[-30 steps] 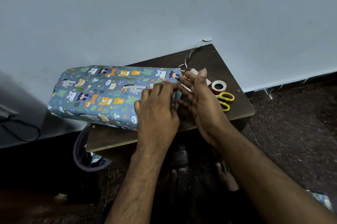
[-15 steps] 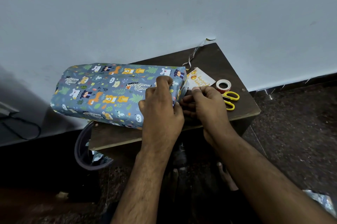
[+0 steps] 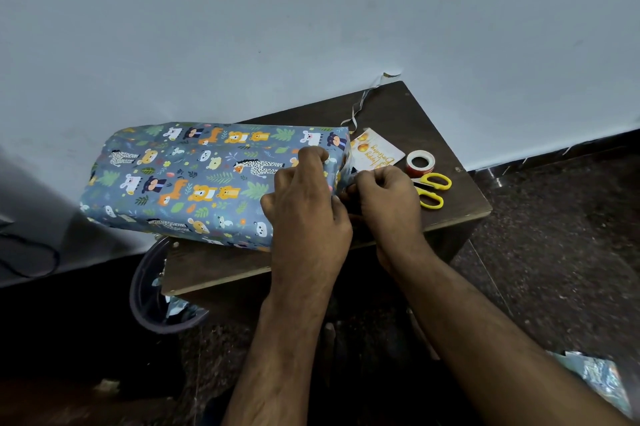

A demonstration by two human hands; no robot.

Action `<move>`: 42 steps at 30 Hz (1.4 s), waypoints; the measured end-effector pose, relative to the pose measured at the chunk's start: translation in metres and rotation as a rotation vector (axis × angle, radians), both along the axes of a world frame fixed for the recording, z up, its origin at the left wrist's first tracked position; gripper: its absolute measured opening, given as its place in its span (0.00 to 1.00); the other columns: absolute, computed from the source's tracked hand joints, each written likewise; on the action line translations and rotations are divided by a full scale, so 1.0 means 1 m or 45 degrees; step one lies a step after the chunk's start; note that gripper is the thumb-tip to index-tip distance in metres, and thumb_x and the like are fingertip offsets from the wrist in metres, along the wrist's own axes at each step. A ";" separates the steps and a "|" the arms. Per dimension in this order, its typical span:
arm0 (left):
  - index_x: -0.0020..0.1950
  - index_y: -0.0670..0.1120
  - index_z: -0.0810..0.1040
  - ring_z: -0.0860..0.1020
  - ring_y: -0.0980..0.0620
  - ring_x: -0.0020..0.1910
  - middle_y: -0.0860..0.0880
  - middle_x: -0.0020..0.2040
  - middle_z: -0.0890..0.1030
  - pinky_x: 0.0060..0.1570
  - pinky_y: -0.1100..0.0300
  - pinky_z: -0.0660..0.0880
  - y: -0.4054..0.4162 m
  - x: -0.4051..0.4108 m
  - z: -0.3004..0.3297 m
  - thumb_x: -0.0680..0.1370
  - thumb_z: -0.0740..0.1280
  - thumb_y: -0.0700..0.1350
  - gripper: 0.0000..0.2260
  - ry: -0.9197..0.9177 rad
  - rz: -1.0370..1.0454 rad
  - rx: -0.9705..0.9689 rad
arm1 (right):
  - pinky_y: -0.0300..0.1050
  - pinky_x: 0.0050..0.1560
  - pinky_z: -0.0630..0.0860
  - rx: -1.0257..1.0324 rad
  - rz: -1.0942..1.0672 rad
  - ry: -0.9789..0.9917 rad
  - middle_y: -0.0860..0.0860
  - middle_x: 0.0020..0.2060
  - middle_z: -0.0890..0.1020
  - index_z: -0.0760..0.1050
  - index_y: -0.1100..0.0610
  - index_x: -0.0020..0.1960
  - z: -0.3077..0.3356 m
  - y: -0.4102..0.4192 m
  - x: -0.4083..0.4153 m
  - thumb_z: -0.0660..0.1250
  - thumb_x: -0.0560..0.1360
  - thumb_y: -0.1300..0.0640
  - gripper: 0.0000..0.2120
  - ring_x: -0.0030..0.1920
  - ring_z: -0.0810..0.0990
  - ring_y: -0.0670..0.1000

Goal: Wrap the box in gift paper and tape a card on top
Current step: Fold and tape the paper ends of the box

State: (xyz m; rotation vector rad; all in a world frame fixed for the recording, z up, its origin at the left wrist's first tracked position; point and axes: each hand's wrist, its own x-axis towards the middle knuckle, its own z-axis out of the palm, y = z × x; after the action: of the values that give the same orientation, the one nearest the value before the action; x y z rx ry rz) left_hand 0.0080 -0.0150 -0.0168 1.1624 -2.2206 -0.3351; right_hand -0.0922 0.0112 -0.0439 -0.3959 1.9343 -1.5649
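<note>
A long box wrapped in blue animal-print gift paper (image 3: 194,179) lies across the dark wooden table (image 3: 391,113), its left end overhanging. My left hand (image 3: 304,203) grips the box's right end, fingers curled over the top edge. My right hand (image 3: 384,197) pinches the paper flap at that same end, fingers curled. Just beyond the box end lies a white birthday card (image 3: 375,150) with gold lettering. A roll of tape (image 3: 420,162) and yellow scissors (image 3: 433,188) sit to the right of the card.
A thin curled paper strip (image 3: 360,106) trails from the wall onto the table. A dark bin (image 3: 156,290) with scraps stands below the table's left side. Crumpled paper (image 3: 595,373) lies on the floor at the lower right. The wall is right behind the table.
My right hand went from flat and spread against the box end to curled, pinching the paper flap. The card behind it came into sight. My left hand stayed on the box end.
</note>
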 end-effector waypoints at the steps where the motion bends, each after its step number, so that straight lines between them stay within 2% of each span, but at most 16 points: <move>1: 0.64 0.49 0.69 0.69 0.51 0.59 0.56 0.55 0.74 0.52 0.56 0.55 0.000 -0.001 0.000 0.71 0.70 0.35 0.24 -0.002 0.000 -0.001 | 0.58 0.45 0.85 0.014 -0.012 0.018 0.52 0.41 0.85 0.78 0.58 0.48 0.000 -0.001 0.000 0.65 0.77 0.55 0.07 0.44 0.85 0.51; 4: 0.64 0.49 0.70 0.70 0.48 0.59 0.54 0.56 0.76 0.51 0.56 0.55 0.000 0.000 0.000 0.71 0.70 0.35 0.23 -0.014 0.008 -0.021 | 0.57 0.45 0.84 0.032 -0.048 0.073 0.51 0.40 0.85 0.78 0.57 0.46 0.000 -0.003 0.002 0.65 0.75 0.52 0.09 0.44 0.85 0.51; 6: 0.64 0.49 0.70 0.71 0.47 0.59 0.53 0.56 0.76 0.51 0.56 0.54 0.001 0.000 0.000 0.72 0.70 0.35 0.23 -0.025 0.011 -0.028 | 0.51 0.41 0.82 0.042 -0.039 0.114 0.51 0.40 0.84 0.78 0.58 0.45 0.001 -0.003 0.004 0.65 0.76 0.53 0.08 0.43 0.84 0.51; 8: 0.64 0.49 0.71 0.70 0.47 0.59 0.53 0.56 0.76 0.51 0.57 0.53 0.001 0.001 -0.001 0.72 0.69 0.35 0.23 -0.015 0.007 -0.030 | 0.43 0.34 0.72 0.058 -0.033 0.172 0.50 0.37 0.83 0.77 0.58 0.43 0.002 -0.003 0.005 0.65 0.77 0.54 0.08 0.39 0.81 0.48; 10: 0.64 0.48 0.71 0.71 0.47 0.59 0.53 0.56 0.77 0.51 0.57 0.53 0.002 0.000 0.000 0.71 0.69 0.34 0.23 -0.001 0.009 -0.024 | 0.40 0.32 0.65 0.080 -0.021 0.212 0.48 0.35 0.81 0.77 0.57 0.42 0.003 -0.003 0.007 0.65 0.77 0.54 0.09 0.36 0.77 0.46; 13: 0.64 0.48 0.71 0.71 0.46 0.59 0.53 0.57 0.78 0.52 0.56 0.54 0.002 0.000 0.000 0.71 0.68 0.34 0.23 0.006 0.004 -0.025 | 0.41 0.32 0.63 0.068 -0.019 0.214 0.48 0.34 0.79 0.76 0.57 0.40 0.004 -0.004 0.010 0.65 0.77 0.53 0.10 0.36 0.75 0.45; 17: 0.64 0.48 0.71 0.71 0.47 0.59 0.52 0.58 0.77 0.50 0.59 0.50 0.000 0.002 0.000 0.71 0.69 0.34 0.23 0.003 -0.002 -0.032 | 0.42 0.34 0.66 0.012 -0.033 0.201 0.47 0.32 0.79 0.75 0.56 0.37 0.006 -0.005 0.015 0.65 0.77 0.54 0.10 0.34 0.75 0.45; 22: 0.64 0.48 0.71 0.71 0.47 0.59 0.52 0.57 0.77 0.50 0.58 0.51 0.000 0.001 0.000 0.72 0.69 0.35 0.22 0.008 -0.012 -0.029 | 0.45 0.38 0.72 -0.082 -0.031 0.130 0.47 0.30 0.80 0.78 0.57 0.36 0.005 -0.005 0.014 0.65 0.76 0.55 0.11 0.33 0.76 0.46; 28: 0.64 0.48 0.71 0.71 0.46 0.59 0.52 0.56 0.78 0.52 0.56 0.54 0.000 0.002 0.000 0.73 0.69 0.36 0.21 0.017 -0.005 -0.013 | 0.45 0.37 0.71 -0.129 -0.010 0.135 0.44 0.26 0.78 0.75 0.54 0.33 0.000 -0.006 0.016 0.66 0.76 0.55 0.13 0.30 0.74 0.44; 33: 0.64 0.48 0.71 0.71 0.46 0.60 0.52 0.56 0.78 0.53 0.55 0.55 0.000 0.002 0.000 0.73 0.68 0.35 0.22 0.013 -0.002 -0.007 | 0.49 0.39 0.77 -0.130 -0.024 0.078 0.49 0.32 0.82 0.80 0.57 0.39 0.000 -0.006 0.014 0.65 0.76 0.55 0.10 0.35 0.78 0.48; 42: 0.64 0.48 0.71 0.71 0.47 0.59 0.53 0.54 0.77 0.52 0.56 0.54 0.000 0.003 -0.002 0.71 0.69 0.35 0.23 0.003 -0.010 -0.034 | 0.52 0.43 0.83 -0.153 -0.063 -0.202 0.54 0.40 0.86 0.82 0.60 0.47 0.002 -0.001 0.007 0.65 0.77 0.58 0.08 0.43 0.86 0.53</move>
State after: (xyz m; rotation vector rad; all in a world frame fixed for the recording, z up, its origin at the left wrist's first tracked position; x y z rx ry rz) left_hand 0.0105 -0.0151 -0.0183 1.1386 -2.2217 -0.3089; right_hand -0.0850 0.0103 -0.0423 -0.2660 1.7475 -1.6969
